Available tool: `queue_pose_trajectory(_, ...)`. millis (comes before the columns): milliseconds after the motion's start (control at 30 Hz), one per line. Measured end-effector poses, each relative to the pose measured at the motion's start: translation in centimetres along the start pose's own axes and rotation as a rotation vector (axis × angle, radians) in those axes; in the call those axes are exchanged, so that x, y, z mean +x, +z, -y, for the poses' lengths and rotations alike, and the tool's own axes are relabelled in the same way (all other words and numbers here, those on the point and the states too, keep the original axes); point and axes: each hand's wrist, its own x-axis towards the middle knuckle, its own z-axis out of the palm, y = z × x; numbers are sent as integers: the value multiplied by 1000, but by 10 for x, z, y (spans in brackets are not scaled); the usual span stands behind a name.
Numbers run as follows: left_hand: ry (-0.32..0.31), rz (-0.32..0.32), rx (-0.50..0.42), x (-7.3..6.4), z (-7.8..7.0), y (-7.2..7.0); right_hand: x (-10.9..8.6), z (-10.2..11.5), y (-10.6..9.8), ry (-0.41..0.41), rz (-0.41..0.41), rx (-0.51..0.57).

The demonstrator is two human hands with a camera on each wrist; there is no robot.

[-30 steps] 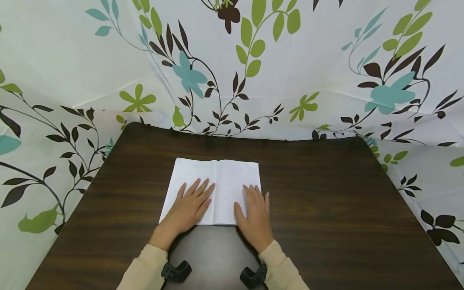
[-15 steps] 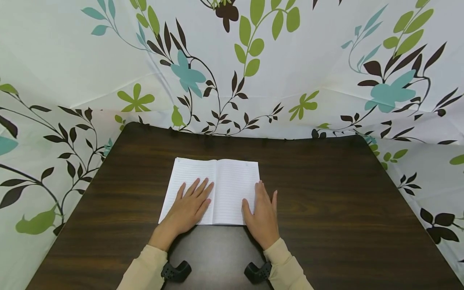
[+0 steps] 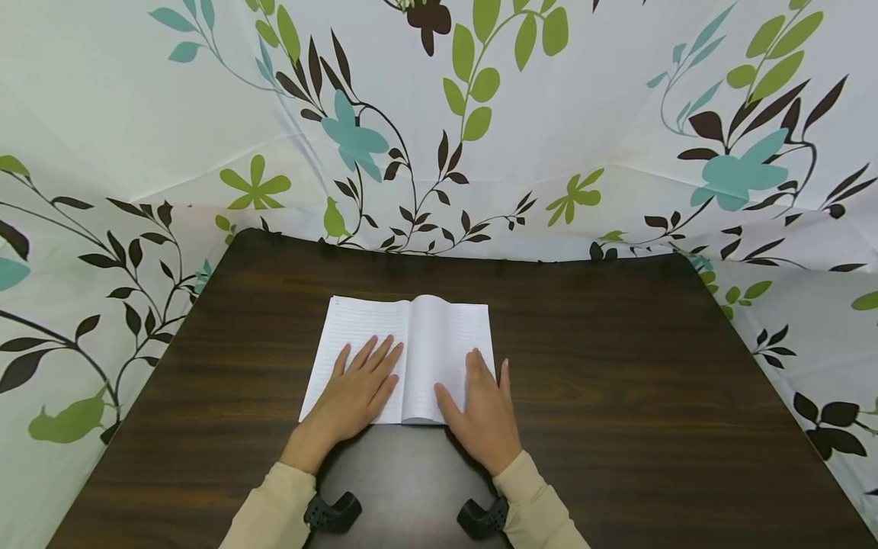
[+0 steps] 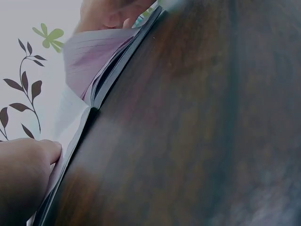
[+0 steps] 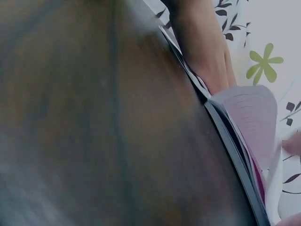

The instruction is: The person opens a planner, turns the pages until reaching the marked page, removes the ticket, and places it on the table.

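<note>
An open lined notebook (image 3: 469,328) lies on the dark wooden table. My left hand (image 3: 357,389) rests flat on its left page, fingers spread; in the left wrist view its thumb (image 4: 51,151) presses near the paper's front edge. My right hand (image 3: 488,418) is on the right page with fingers extended and the thumb apart. Between that hand and the spine, a right-side page (image 3: 425,343) bulges upward. Seen side-on in the right wrist view, the raised page (image 5: 249,110) arches above the pages and dark cover below. The right fingertips are partly out of sight there.
Dark tabletop (image 3: 604,381) extends on both sides of the notebook. Behind it hangs a white leaf-patterned cloth (image 3: 604,91). Black wrist-worn devices (image 3: 334,512) sit at both sleeve cuffs, over a grey area at the table's front.
My right hand first slid right to the notebook's outer edge, then came back left, and a right-side page has buckled up beside the spine. The left hand stays in place.
</note>
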Motion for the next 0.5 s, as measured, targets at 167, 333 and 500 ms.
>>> queue_pose_trajectory(167,5,-5,-1,1,0,-1,-1,6,1,-52,64,-15)
queue_pose_trajectory(333,5,-6,-4,1,0,0,-3,7,0,-131,77,-46)
queue_pose_trajectory(500,3,1,1,0,0,-1,-7,4,-4,-192,68,-73)
